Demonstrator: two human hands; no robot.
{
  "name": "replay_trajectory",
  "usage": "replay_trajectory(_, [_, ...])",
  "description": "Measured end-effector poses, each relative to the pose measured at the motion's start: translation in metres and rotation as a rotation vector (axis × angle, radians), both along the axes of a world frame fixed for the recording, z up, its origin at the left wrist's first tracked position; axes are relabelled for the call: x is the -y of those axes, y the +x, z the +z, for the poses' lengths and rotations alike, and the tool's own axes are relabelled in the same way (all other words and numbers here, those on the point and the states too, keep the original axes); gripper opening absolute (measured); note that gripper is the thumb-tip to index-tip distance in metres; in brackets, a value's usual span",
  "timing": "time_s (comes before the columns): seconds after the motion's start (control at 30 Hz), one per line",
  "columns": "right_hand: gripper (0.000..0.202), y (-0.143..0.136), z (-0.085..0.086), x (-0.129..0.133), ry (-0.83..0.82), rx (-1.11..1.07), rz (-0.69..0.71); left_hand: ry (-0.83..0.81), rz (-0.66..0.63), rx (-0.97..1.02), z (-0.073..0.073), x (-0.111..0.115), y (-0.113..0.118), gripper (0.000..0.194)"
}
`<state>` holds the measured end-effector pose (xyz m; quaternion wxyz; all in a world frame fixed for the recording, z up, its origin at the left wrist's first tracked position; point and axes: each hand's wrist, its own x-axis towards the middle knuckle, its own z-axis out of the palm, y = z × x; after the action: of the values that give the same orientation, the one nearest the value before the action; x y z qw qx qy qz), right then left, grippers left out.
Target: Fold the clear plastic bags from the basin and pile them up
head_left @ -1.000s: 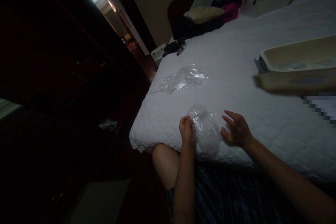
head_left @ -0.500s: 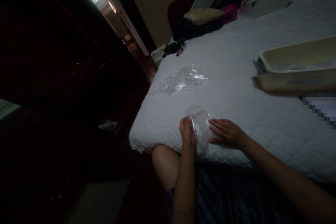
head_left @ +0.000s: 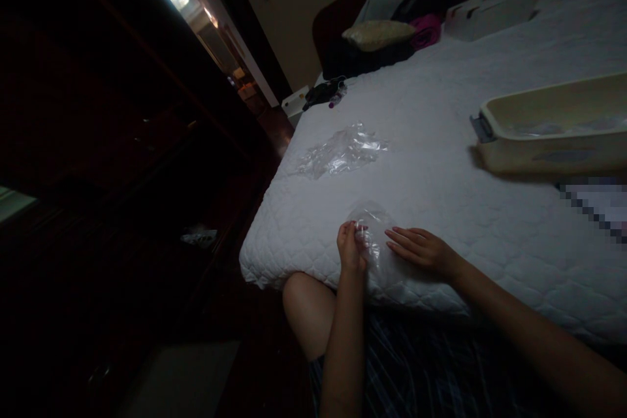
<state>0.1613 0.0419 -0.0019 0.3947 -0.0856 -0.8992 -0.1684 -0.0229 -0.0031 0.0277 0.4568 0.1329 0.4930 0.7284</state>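
Note:
A clear plastic bag (head_left: 377,255) lies on the white quilted bed (head_left: 421,189) near its front edge. My left hand (head_left: 350,248) is closed on the bag's left side, its fingers pinching the film. On the other side, my right hand (head_left: 424,250) rests with its fingers stretched out flat, their tips at the bag's right part. Farther up the bed lies a second crumpled piece of clear plastic (head_left: 343,150), apart from both hands.
To the right stands a long cream bin (head_left: 519,158) with a grey latch and clear plastic inside. A white box (head_left: 494,13), a yellowish pillow (head_left: 379,34) and a rolled pink cloth (head_left: 426,31) sit near the headboard. Dark floor borders the bed's left edge.
The bag looks flatter and its film has shifted slightly. My left fingers have moved a little inward over it, while my right hand stays nearly in place.

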Motion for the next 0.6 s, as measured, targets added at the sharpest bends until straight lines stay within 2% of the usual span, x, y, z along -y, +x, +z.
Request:
replay_trajectory(0.13, [0.034,0.003,-0.002,0.001,-0.059,-0.045,0.013,-0.005,-0.045,-0.029,-0.003,-0.001,0.001,0.038])
replay_trajectory(0.23, [0.034,0.005,-0.008,0.002,-0.214,-0.148,-0.005,-0.02,-0.086,-0.007,-0.002,0.001,-0.003,0.039])
replay_trajectory(0.33, [0.03,0.004,-0.007,0.005,-0.537,-0.32,-0.159,-0.014,-0.126,0.032,0.001,0.002,-0.008,0.04])
replay_trajectory(0.43, [0.025,0.001,0.005,0.007,-0.93,-0.501,-0.359,0.021,-0.095,-0.04,0.001,0.002,-0.011,0.039])
replay_trajectory(0.53, [0.023,0.0,0.021,0.003,-1.205,-0.615,-0.406,0.083,-0.059,-0.158,-0.001,0.003,-0.011,0.036])
replay_trajectory(0.6, [0.022,0.001,0.03,-0.002,-1.282,-0.669,-0.396,0.151,-0.081,-0.229,-0.002,0.004,-0.009,0.035])
